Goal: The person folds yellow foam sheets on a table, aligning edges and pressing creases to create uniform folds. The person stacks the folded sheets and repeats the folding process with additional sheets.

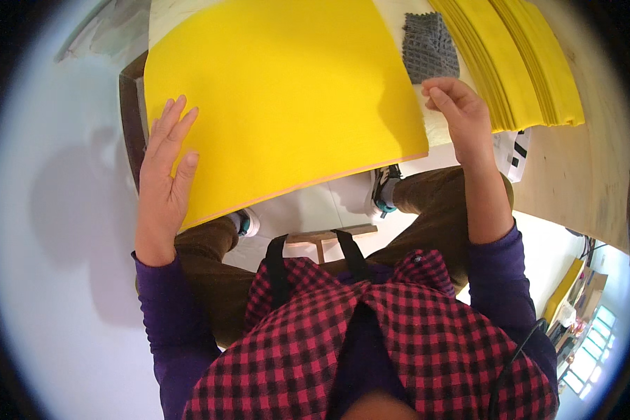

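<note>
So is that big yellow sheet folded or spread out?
Spread out: the yellow sheet lies flat, left hand pressed open on it.

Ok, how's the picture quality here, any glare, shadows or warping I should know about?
Head view: strong fisheye warping, with a dark rim around the picture and the yellow sheet edge curving; even bright light, no harsh glare; soft grey shadows on the pale floor at left; left hand and right hand fairly sharp; lower-right clutter small and unclear.
</note>
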Action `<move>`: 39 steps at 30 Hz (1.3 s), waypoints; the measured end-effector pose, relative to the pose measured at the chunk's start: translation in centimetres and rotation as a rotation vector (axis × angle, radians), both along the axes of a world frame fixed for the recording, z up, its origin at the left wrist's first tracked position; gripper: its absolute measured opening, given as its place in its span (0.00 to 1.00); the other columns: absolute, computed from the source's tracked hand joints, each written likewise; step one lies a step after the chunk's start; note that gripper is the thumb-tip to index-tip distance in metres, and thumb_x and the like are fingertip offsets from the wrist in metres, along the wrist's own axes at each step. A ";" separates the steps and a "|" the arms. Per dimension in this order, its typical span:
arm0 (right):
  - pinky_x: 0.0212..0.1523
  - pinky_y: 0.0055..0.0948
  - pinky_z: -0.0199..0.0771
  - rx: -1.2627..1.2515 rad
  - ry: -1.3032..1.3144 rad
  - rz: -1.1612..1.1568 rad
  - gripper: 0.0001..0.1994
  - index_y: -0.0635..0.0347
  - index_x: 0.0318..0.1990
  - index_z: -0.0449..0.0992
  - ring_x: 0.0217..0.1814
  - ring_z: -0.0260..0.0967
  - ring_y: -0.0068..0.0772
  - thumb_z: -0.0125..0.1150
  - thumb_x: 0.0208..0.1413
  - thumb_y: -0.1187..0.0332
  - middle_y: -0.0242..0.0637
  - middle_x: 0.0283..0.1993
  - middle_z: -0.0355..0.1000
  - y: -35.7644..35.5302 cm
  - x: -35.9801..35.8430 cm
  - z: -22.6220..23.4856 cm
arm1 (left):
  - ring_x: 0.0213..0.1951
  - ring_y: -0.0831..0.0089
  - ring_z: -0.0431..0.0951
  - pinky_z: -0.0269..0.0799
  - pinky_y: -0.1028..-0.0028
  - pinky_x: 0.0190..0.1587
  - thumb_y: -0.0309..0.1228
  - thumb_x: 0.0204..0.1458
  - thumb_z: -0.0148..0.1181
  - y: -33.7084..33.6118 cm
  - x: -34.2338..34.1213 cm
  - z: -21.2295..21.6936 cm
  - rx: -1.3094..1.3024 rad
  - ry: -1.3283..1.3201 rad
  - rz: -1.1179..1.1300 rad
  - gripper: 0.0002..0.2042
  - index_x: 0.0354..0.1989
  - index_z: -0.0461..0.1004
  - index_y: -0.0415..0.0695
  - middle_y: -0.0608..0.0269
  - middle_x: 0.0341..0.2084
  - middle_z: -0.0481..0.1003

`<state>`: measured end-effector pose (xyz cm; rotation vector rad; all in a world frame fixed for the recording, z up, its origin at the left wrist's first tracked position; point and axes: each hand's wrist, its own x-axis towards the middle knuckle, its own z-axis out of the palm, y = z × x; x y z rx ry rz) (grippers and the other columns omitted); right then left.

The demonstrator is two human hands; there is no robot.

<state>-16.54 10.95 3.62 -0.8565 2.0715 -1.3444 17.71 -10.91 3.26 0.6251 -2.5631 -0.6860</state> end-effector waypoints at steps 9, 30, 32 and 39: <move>0.34 0.20 0.68 0.076 0.203 -0.054 0.10 0.63 0.43 0.76 0.29 0.63 0.19 0.61 0.56 0.68 0.29 0.34 0.73 1.2 -2.8 -2.3 | 0.67 0.55 0.56 0.46 0.61 0.68 0.37 0.60 0.48 1.4 -1.0 0.6 0.059 -0.051 -0.056 0.21 0.60 0.65 0.40 0.52 0.63 0.62; 0.47 0.45 0.72 0.240 0.919 -0.101 0.24 0.57 0.57 0.69 0.47 0.72 0.54 0.53 0.58 0.52 0.54 0.44 0.74 -10.3 -14.9 0.1 | 0.64 0.53 0.59 0.50 0.57 0.67 0.36 0.55 0.54 1.5 -2.4 -0.2 -0.052 -0.102 -0.157 0.21 0.56 0.67 0.40 0.51 0.61 0.63; 0.47 0.44 0.72 0.098 0.994 -0.150 0.25 0.59 0.57 0.69 0.48 0.72 0.53 0.53 0.58 0.51 0.54 0.46 0.74 -12.9 -16.1 1.2 | 0.64 0.53 0.59 0.51 0.57 0.67 0.35 0.55 0.54 1.4 -2.5 -0.1 -0.054 -0.093 -0.165 0.21 0.56 0.68 0.40 0.50 0.61 0.63; 0.38 0.30 0.76 0.340 0.710 -0.061 0.31 0.58 0.62 0.63 0.41 0.75 0.32 0.56 0.57 0.48 0.42 0.47 0.75 -17.0 -16.7 1.2 | 0.64 0.53 0.59 0.51 0.57 0.67 0.35 0.55 0.55 1.6 -2.6 -0.2 -0.075 -0.094 -0.183 0.21 0.56 0.68 0.40 0.51 0.60 0.64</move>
